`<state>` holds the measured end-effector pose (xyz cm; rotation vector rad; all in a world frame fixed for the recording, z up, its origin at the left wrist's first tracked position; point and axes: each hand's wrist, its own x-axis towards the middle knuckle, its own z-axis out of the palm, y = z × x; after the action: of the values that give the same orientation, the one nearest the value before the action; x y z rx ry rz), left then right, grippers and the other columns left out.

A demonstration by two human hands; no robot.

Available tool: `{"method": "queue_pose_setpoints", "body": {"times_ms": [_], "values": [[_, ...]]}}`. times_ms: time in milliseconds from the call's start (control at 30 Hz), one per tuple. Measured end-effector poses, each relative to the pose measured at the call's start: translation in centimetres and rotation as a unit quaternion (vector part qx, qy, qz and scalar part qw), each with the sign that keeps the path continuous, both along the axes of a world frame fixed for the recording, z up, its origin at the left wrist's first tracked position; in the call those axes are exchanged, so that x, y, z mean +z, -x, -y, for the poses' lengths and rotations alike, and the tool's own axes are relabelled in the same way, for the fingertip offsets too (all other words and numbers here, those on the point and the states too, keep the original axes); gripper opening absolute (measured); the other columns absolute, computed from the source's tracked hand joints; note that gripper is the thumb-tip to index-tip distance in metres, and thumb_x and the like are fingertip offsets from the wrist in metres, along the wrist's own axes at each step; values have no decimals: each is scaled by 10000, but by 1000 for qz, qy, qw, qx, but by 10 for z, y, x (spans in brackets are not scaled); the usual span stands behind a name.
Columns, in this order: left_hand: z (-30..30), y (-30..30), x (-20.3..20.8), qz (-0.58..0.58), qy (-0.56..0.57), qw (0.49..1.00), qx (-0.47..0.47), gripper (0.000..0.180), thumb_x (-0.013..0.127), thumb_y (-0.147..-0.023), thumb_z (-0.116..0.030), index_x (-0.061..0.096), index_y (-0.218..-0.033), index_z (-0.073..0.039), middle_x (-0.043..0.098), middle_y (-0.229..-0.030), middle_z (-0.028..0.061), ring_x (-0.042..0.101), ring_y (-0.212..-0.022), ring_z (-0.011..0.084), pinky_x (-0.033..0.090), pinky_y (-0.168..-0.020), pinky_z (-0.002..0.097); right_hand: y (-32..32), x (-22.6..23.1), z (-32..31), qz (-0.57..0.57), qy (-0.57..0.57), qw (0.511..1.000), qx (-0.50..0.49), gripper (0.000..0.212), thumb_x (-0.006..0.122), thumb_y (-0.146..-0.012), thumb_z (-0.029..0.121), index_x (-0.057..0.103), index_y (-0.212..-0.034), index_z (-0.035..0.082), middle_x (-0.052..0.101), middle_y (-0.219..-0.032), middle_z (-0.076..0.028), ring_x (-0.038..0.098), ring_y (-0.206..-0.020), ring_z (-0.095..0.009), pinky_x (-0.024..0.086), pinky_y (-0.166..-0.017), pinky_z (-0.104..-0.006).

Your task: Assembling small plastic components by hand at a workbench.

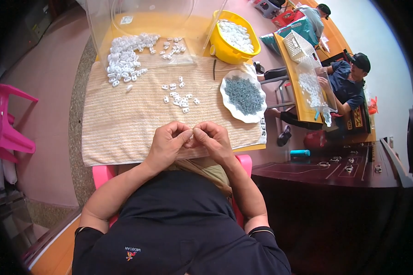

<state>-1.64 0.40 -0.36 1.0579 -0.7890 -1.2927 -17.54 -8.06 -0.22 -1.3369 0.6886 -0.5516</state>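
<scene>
My left hand (169,143) and my right hand (213,141) meet over the near edge of a striped towel (119,123). Thumbs and forefingers are pinched together, tip to tip. Whatever small thing sits between them is hidden by the fingers. Just beyond, a loose group of small white plastic parts (176,97), each with two dark holes, lies on the towel. To the right stands a white scalloped plate (231,108) heaped with small grey-blue pieces (244,93). A larger pile of the white parts (124,57) spreads out of a clear plastic bin (170,18) at the far left.
A yellow basin (227,52) of white pieces stands at the far right, near a thin black strip (214,69). Pink chair arms (244,164) flank me. A pink stool (9,123) is at left. At right, a co-worker (348,82) sits at another table, with a second person (311,20) beyond.
</scene>
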Motion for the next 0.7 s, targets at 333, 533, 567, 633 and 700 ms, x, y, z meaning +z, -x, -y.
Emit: {"method": "queue_pose_setpoints", "body": {"times_ms": [333,533,567,633,700], "values": [[1,-2,4,26,-1,1000,-4,108,599,-933,-89,602,-927,19,612,-780,19,577,-700,61,479,-637,201,2,6,7,-11,-54,998,38,201,578,-961,170,626,-916,-20,644,-775,-34,597,-685,-79,489,-649,-212],[1,-3,3,53,-2,999,-2,125,602,-931,-85,607,-927,39,632,-779,35,591,-706,67,496,-638,205,4,4,9,-3,-64,997,51,189,582,-956,163,623,-917,-18,651,-763,-51,622,-678,-102,491,-630,-213],[1,-3,3,53,-2,999,-2,125,602,-931,-85,607,-927,39,632,-779,35,591,-706,67,496,-638,205,4,4,9,-5,-73,996,51,182,584,-952,158,619,-920,-18,654,-772,-60,631,-680,-108,493,-629,-215],[0,-3,5,43,3,999,-4,122,599,-932,-82,609,-926,40,633,-782,35,591,-707,68,495,-637,206,4,6,9,-6,-82,995,50,174,587,-948,152,615,-923,-18,658,-781,-70,640,-682,-115,494,-628,-217],[1,-3,6,32,3,999,-7,123,600,-931,-83,611,-927,40,633,-782,35,591,-707,68,495,-636,207,4,8,8,13,-102,994,43,152,597,-935,127,605,-925,-25,661,-795,-89,652,-688,-131,509,-635,-231]]}}
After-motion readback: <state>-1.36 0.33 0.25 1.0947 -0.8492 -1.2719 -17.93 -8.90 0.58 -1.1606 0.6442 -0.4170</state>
